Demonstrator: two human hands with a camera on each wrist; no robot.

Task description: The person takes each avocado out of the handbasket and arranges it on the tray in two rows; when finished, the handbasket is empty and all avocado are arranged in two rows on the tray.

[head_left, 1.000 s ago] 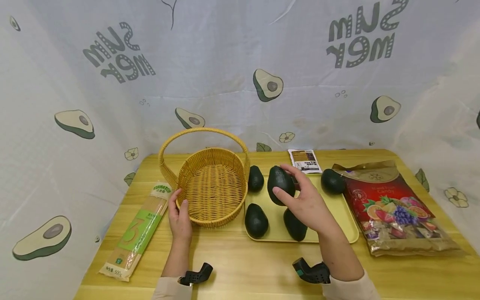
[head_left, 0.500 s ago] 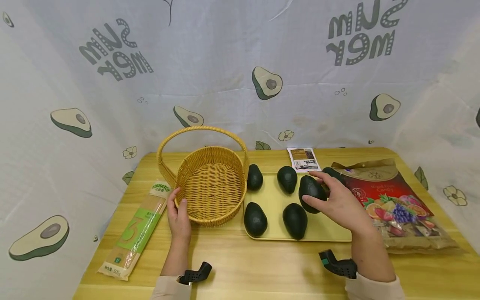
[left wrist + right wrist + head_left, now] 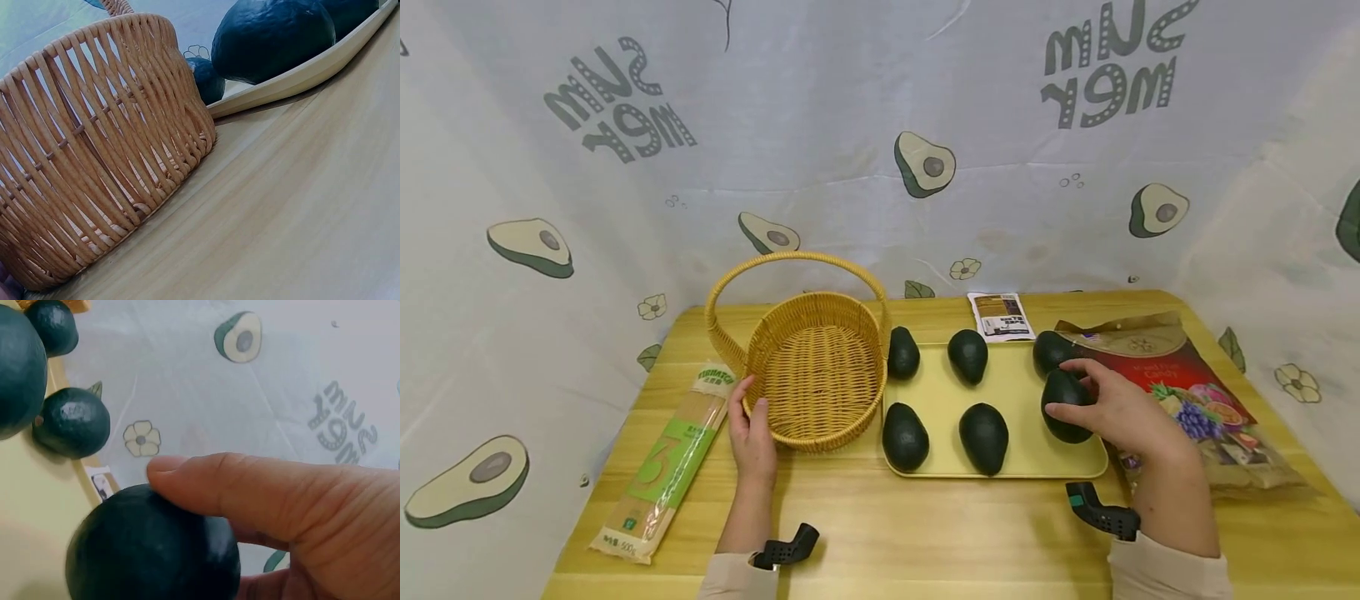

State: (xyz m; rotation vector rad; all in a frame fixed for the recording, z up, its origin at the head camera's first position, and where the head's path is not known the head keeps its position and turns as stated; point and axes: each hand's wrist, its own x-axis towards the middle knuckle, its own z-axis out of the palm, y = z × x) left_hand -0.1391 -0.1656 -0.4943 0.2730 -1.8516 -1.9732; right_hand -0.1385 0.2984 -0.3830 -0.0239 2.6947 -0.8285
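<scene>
At nine o'clock the left hand point(image 3: 752, 433) rests flat-fingered against the round woven wicker basket point(image 3: 811, 375); at three o'clock the right hand point(image 3: 1123, 412) grips a dark green avocado point(image 3: 1066, 404) over the pale yellow tray point(image 3: 940, 398), where a loose grip could let it roll into its neighbours

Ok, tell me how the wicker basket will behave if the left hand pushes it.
The wicker basket looks empty and open-weave, so probably light and likely to slide on the smooth table. Its tall handle might make it tip. The left hand rests on its rim.
</scene>
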